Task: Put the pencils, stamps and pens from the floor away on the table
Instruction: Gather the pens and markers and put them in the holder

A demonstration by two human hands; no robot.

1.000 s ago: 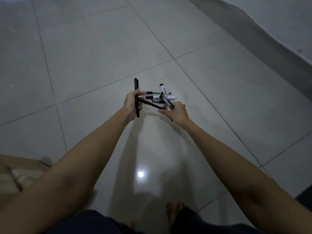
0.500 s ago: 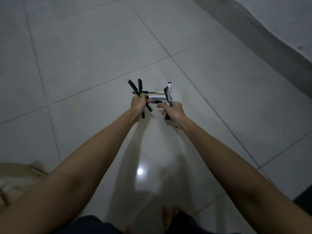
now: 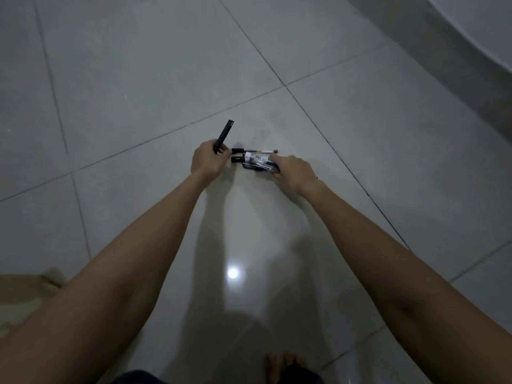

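Note:
My left hand [image 3: 206, 160] grips black pens [image 3: 224, 135] that stick up and away from the fist. My right hand [image 3: 292, 170] is curled over a bundle of markers and pens [image 3: 256, 162] with white labels and black caps, lying low over the grey tiled floor [image 3: 166, 65]. A thin pen [image 3: 260, 151] lies on the floor just beyond the bundle. Whether the bundle rests on the floor or is lifted is unclear. No table is in view.
A grey skirting and pale wall [image 3: 457, 51] run along the upper right. A beige cloth-like thing [image 3: 22, 292] lies at the left edge. My bare feet [image 3: 282, 367] show at the bottom, with a light's reflection [image 3: 232, 273] on the glossy tile.
My right hand turned its markers from upright to lying sideways and moved right. My left hand's pens now point up to the right in a tighter bunch.

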